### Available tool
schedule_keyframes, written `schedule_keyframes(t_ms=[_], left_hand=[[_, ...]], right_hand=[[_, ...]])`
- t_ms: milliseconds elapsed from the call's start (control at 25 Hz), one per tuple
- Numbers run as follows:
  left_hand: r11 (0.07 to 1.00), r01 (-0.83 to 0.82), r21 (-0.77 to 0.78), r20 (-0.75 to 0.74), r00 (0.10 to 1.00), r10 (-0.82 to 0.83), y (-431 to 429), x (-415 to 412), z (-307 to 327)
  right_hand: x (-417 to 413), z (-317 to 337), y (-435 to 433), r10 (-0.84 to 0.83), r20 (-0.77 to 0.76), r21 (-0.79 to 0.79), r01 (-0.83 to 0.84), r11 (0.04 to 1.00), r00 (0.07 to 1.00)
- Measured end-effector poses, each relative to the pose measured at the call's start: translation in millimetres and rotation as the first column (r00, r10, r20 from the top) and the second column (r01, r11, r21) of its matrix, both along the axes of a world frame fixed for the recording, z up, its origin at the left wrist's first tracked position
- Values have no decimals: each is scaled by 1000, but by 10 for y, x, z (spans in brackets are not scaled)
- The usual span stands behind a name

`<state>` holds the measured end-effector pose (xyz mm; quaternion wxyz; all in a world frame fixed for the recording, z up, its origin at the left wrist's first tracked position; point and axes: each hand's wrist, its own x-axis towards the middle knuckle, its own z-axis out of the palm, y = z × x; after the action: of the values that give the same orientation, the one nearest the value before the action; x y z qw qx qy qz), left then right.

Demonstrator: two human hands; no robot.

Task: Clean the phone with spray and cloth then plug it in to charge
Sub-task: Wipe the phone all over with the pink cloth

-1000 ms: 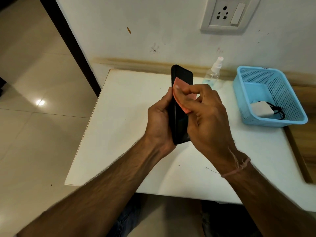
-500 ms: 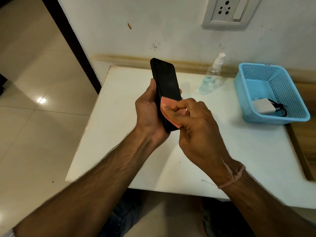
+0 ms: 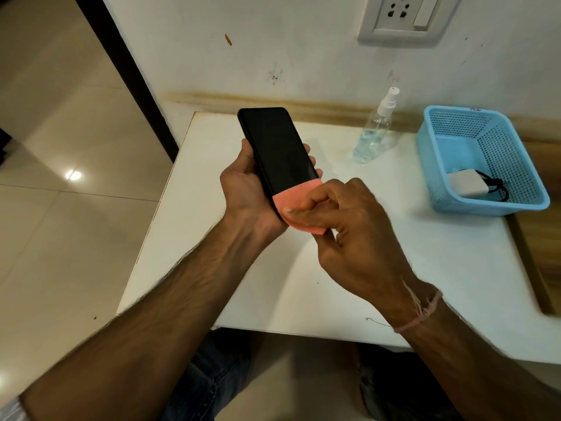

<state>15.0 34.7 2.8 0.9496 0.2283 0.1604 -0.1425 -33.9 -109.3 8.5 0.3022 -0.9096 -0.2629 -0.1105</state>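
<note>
A black phone (image 3: 277, 147) with a dark screen is held above the white table (image 3: 379, 268), gripped from behind and along its sides by my left hand (image 3: 243, 189). My right hand (image 3: 349, 229) pinches a folded pink cloth (image 3: 299, 205) and presses it against the phone's lower end. A clear spray bottle (image 3: 375, 129) with a white nozzle stands upright at the back of the table. A white charger (image 3: 466, 183) with a black cable lies inside the blue basket (image 3: 437, 156). The wall socket (image 3: 400, 16) is above, on the white wall.
The blue basket sits at the table's right side, next to a wooden surface (image 3: 543, 226). The table's left edge drops to a tiled floor (image 3: 60, 192). My legs show under the near edge.
The cloth in my right hand has slid down the phone from its upper part to its lower end. My left hand has turned the phone so the screen faces up more.
</note>
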Motion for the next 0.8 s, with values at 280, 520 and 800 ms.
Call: schedule_keyframes(t_ms=[280, 520, 800], left_hand=[[999, 48, -6, 90, 995, -47, -6, 22, -21], [999, 51, 12, 133, 990, -52, 8, 20, -50], [997, 58, 59, 167, 984, -67, -4, 22, -69]], right_hand=[[40, -37, -53, -173, 101, 6, 173, 985, 980], [-159, -26, 159, 14, 57, -23, -12, 1000, 998], [95, -1, -123, -236, 218, -7, 243, 970, 947]])
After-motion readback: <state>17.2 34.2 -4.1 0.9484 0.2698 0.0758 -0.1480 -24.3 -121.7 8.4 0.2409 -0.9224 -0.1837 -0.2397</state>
